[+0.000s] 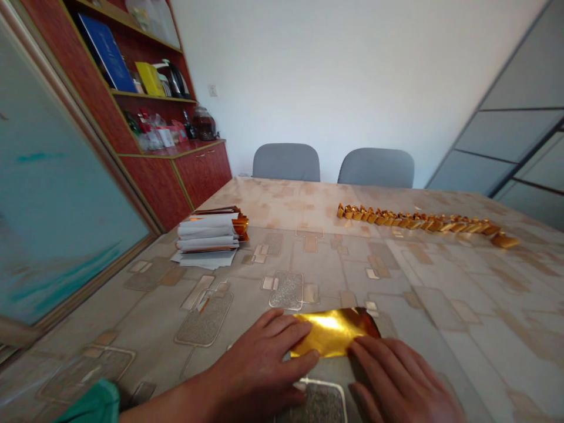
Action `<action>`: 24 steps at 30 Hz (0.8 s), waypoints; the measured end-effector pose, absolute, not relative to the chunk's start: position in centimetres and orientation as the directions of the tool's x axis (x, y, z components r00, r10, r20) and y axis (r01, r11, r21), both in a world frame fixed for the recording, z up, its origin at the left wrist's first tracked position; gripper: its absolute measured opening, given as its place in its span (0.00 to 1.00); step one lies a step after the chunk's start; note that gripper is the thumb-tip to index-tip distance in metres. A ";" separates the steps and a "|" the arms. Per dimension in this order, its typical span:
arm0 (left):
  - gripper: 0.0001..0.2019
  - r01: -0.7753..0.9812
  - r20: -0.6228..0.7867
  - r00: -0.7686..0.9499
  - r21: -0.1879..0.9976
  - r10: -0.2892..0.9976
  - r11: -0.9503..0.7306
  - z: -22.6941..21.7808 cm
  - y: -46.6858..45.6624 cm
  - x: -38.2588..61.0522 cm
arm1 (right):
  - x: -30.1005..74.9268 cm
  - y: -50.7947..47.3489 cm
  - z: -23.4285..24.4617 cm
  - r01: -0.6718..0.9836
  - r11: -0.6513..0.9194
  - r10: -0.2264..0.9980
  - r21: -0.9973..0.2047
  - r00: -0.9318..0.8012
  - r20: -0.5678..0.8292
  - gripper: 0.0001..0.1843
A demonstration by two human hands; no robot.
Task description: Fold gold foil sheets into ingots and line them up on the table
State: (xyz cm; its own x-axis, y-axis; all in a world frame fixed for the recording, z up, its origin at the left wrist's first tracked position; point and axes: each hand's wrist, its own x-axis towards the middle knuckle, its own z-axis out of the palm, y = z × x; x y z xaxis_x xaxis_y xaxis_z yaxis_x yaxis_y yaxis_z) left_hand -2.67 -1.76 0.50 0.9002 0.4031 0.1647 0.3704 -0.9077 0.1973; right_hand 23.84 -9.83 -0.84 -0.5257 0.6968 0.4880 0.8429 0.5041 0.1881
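A shiny gold foil sheet (330, 332) lies on the patterned tablecloth in front of me, its far right corner dark and slightly lifted. My left hand (268, 352) holds the sheet's left end, with the fingers pressed on it and the thumb at its near edge. Across the lower right corner, my right hand (396, 379) rests its outstretched fingertips on the foil. The right thumb sits apart from those fingers, off the sheet. Part of the foil's near edge is hidden under the hands.
A stack of white-backed foil papers (209, 238) lies at the left. A long row of folded gold foil pieces (414, 220) runs along the right side. Two grey chairs (286, 161) stand behind the table (264, 200), near a red cabinet (202, 176).
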 end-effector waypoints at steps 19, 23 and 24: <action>0.04 0.379 0.135 0.907 0.153 0.400 -0.912 1.3 -0.9 -0.8 | 21.8 -6.2 -0.7 0.892 0.432 0.883 -0.134 -0.388 0.264 0.12; 0.04 0.427 0.159 0.878 0.166 0.452 -0.889 1.9 -1.3 0.0 | 18.8 -5.8 -0.1 0.819 0.467 0.884 -0.332 -0.421 0.204 0.10; 0.05 0.443 0.161 0.868 0.183 0.471 -0.878 2.0 -1.3 -0.1 | 18.5 -5.8 -0.2 0.814 0.462 0.886 -0.351 -0.416 0.204 0.11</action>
State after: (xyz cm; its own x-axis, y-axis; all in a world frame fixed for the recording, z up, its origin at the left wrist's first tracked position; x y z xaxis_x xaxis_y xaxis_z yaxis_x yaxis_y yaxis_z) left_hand -0.08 -1.32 2.00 0.8675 0.4707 0.1607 0.4426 -0.8779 0.1827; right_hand 18.50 -5.77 -0.18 -0.4156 0.8864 0.2038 0.8141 0.4625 -0.3511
